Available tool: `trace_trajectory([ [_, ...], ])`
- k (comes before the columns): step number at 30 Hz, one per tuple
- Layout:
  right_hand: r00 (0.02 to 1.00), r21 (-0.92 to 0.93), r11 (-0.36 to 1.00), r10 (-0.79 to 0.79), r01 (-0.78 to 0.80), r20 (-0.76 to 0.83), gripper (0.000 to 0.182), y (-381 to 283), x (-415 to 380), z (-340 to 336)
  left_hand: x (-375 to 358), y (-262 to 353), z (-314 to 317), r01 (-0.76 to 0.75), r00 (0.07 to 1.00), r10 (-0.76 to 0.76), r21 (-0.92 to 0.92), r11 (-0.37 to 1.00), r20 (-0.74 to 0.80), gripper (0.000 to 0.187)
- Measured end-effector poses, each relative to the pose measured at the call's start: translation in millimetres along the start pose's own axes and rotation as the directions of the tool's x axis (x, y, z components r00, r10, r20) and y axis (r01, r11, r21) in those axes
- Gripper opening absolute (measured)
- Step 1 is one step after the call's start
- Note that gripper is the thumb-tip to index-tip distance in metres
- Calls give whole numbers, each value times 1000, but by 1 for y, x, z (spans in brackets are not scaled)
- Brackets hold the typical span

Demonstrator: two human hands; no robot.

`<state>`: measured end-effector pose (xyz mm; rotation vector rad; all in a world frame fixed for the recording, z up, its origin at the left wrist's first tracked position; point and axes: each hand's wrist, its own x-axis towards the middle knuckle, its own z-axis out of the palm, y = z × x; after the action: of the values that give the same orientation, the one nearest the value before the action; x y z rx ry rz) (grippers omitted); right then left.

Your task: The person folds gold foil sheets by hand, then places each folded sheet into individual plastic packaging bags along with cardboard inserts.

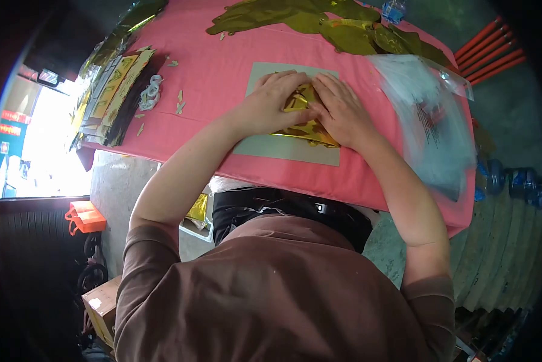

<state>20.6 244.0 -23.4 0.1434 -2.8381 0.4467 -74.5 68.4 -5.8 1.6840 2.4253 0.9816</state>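
Observation:
Both hands rest on a shiny gold foil piece (pixel 310 128), which lies on a grey rectangular board (pixel 283 149) on the pink-covered table. My left hand (pixel 274 102) lies over the foil's left side, its fingers apart and its thumb reaching right across the foil. On the upper right of the foil my right hand (pixel 343 111) lies flat with its fingers stretched out. The two hands nearly meet near the top of the foil. Part of the foil is hidden beneath them.
Clear plastic bags (pixel 427 127) lie on the pink tablecloth (pixel 204 66) at the right. Gold-green foil sheets (pixel 343 27) spread along the far edge. Stacked paper packets (pixel 111 96) and a white tape-like bundle (pixel 151 93) are at the left, beside small scraps (pixel 180 102).

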Motion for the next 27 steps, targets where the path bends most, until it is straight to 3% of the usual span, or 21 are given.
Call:
trace_trajectory([
  [3,1000,-52,999,-8,7,-6,50,-1,0,1,-5,0,-3,-133,983,142,80,988,-118,51],
  [6,999,-11,999,36,-36,27,52,-4,0,-2,-14,27,-18,-166,983,168,29,986,-78,46],
  [8,1000,-18,1000,13,-13,0,56,-2,0,1,-22,35,-18,-167,985,165,36,985,50,45],
  [15,999,-69,997,28,-27,16,56,1,0,6,-11,33,-12,-156,987,152,90,984,50,44],
  [20,1000,-64,998,19,-18,11,54,-1,0,5,-4,37,-15,-241,965,227,109,964,129,38],
  [23,999,-92,995,33,-30,30,53,-3,0,2,-4,44,-15,-211,961,185,112,971,208,33],
  [27,999,-70,997,31,-28,37,54,-2,0,4,-10,46,-1,-352,936,345,154,923,71,30],
])
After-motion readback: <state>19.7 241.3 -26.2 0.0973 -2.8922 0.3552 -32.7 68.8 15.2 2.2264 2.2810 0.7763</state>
